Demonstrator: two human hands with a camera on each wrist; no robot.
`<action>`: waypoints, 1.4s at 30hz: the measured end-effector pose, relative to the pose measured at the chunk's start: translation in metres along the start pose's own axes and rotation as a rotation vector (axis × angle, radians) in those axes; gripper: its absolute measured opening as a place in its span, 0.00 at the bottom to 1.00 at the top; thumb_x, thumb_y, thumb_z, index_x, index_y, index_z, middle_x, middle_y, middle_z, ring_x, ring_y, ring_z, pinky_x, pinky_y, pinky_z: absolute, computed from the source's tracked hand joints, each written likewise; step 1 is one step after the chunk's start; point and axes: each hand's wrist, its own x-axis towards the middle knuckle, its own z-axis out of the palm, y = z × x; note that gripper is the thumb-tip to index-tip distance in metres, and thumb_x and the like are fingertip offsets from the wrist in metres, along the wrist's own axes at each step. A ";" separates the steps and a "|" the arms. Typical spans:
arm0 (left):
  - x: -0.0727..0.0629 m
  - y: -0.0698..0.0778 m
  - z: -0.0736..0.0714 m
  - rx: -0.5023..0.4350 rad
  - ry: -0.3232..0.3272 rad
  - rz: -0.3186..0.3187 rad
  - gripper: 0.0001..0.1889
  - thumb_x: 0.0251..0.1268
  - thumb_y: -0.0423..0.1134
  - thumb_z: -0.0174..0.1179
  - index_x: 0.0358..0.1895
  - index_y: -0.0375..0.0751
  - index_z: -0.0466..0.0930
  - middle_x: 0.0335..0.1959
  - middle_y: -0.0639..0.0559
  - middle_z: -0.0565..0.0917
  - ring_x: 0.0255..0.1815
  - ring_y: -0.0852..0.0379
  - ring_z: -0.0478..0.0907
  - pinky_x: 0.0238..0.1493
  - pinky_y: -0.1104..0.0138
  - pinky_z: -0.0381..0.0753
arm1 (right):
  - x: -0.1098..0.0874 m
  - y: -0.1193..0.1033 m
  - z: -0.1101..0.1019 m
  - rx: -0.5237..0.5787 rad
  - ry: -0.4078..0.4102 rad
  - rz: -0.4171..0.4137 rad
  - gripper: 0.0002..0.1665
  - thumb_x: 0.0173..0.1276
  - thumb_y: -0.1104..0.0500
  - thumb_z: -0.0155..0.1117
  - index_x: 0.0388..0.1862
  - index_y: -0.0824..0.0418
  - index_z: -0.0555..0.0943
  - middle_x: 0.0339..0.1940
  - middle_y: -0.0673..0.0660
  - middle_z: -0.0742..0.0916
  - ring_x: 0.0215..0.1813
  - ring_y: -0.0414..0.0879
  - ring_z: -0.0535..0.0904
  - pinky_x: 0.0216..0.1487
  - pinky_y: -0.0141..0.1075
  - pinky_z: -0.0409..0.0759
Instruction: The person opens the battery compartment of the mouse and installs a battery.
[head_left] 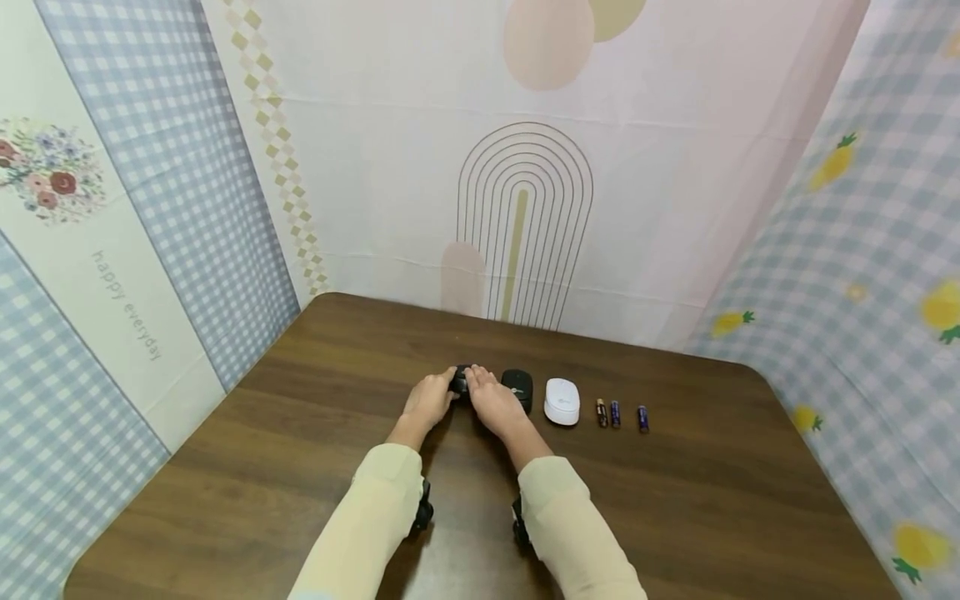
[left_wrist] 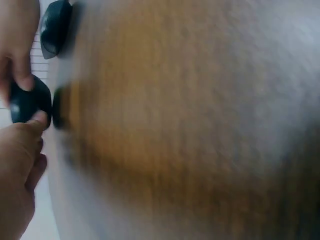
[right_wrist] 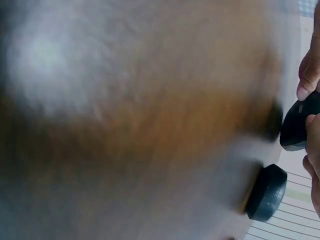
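Both hands hold a small black mouse-shaped device (head_left: 459, 381) a little above the tabletop. My left hand (head_left: 431, 399) grips its left side, the thumb showing on the device in the left wrist view. From the other side my right hand (head_left: 496, 403) grips it, its fingers covering much of the top. In the right wrist view the device (right_wrist: 295, 122) shows a small grey mark on its surface. Beneath it lies a dark shape (left_wrist: 57, 107); whether an object or a reflection, I cannot tell. A second black rounded device (head_left: 518, 388) rests just right of the right hand.
Right of the second black device sits a white rounded device (head_left: 562, 402). Farther right lie a dark battery with a copper-coloured end (head_left: 602, 412) and two blue batteries (head_left: 615, 414), one set apart. The brown wooden table (head_left: 300, 467) meets a patterned cloth (head_left: 390, 183) behind.
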 end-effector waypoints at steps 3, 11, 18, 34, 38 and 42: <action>0.002 0.001 -0.002 0.013 0.073 0.037 0.18 0.62 0.37 0.60 0.55 0.41 0.73 0.43 0.42 0.83 0.42 0.45 0.80 0.39 0.57 0.78 | 0.000 0.003 -0.007 0.041 0.046 0.007 0.27 0.70 0.68 0.51 0.67 0.68 0.63 0.66 0.64 0.68 0.65 0.54 0.66 0.59 0.41 0.69; 0.004 0.004 -0.013 -0.032 0.182 0.171 0.11 0.63 0.37 0.58 0.47 0.44 0.73 0.35 0.44 0.84 0.33 0.47 0.82 0.30 0.60 0.78 | -0.009 0.013 -0.016 0.212 0.243 0.016 0.23 0.70 0.64 0.52 0.62 0.70 0.67 0.60 0.65 0.75 0.57 0.56 0.74 0.54 0.43 0.74; 0.005 0.013 -0.022 -0.052 0.242 0.278 0.11 0.62 0.38 0.58 0.46 0.41 0.75 0.29 0.43 0.83 0.28 0.47 0.81 0.27 0.59 0.77 | -0.017 0.020 -0.029 0.436 0.337 0.067 0.20 0.69 0.65 0.54 0.59 0.69 0.72 0.56 0.64 0.79 0.55 0.56 0.76 0.52 0.43 0.75; -0.006 0.049 -0.041 -0.123 0.193 0.409 0.08 0.63 0.40 0.58 0.39 0.38 0.80 0.24 0.49 0.81 0.23 0.57 0.75 0.27 0.63 0.76 | -0.056 0.037 -0.059 0.632 0.287 0.140 0.20 0.69 0.63 0.54 0.59 0.65 0.75 0.51 0.64 0.81 0.52 0.55 0.78 0.49 0.46 0.76; -0.013 0.057 -0.044 -0.142 0.175 0.421 0.08 0.63 0.40 0.58 0.37 0.38 0.81 0.25 0.50 0.82 0.24 0.59 0.76 0.28 0.64 0.76 | -0.067 0.038 -0.063 0.652 0.301 0.148 0.19 0.69 0.62 0.55 0.59 0.63 0.76 0.50 0.64 0.82 0.50 0.55 0.79 0.48 0.46 0.77; -0.022 0.067 -0.048 -0.179 0.131 0.418 0.09 0.63 0.39 0.58 0.35 0.37 0.82 0.24 0.51 0.82 0.23 0.61 0.73 0.28 0.67 0.75 | -0.080 0.036 -0.064 0.659 0.324 0.134 0.18 0.69 0.62 0.56 0.56 0.65 0.77 0.40 0.65 0.85 0.39 0.49 0.82 0.39 0.43 0.78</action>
